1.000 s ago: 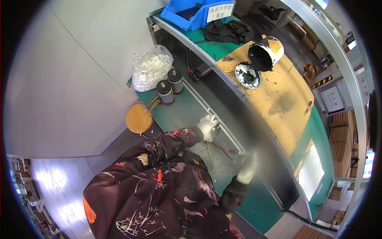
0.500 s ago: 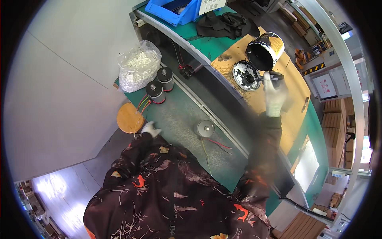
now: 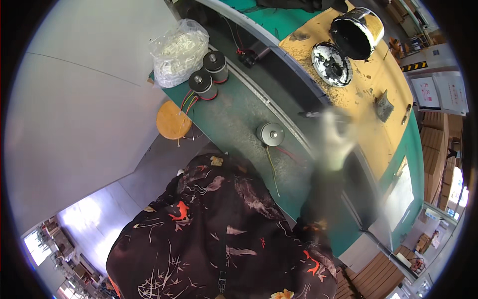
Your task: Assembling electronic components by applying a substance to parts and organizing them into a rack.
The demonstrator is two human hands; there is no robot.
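Observation:
My right hand (image 3: 337, 133), in a white glove, is smeared by motion above the gap between bench and cardboard. It is closed around a slim dark tool (image 3: 310, 114) whose end points left, toward a grey round motor (image 3: 271, 134) with loose wires on the green bench. Its exact kind is too blurred to tell. Of my left hand (image 3: 180, 172) only a sliver of white glove shows beside my sleeve; its fingers are hidden. Two more motors (image 3: 203, 84) with dark tops stand at the bench's far left.
A clear bag of pale small parts (image 3: 180, 54) sits behind the motors. A round wooden stool (image 3: 173, 120) stands left of the bench. On the cardboard (image 3: 366, 142) lie a tipped tub smeared black inside (image 3: 371, 31), its stained lid (image 3: 328, 67) and a grey flat piece (image 3: 384, 107).
My right hand has come away from the lid toward the grey motor, still holding the dark tool. My left hand has drawn back from the bench edge beside my body. The whole view has shifted.

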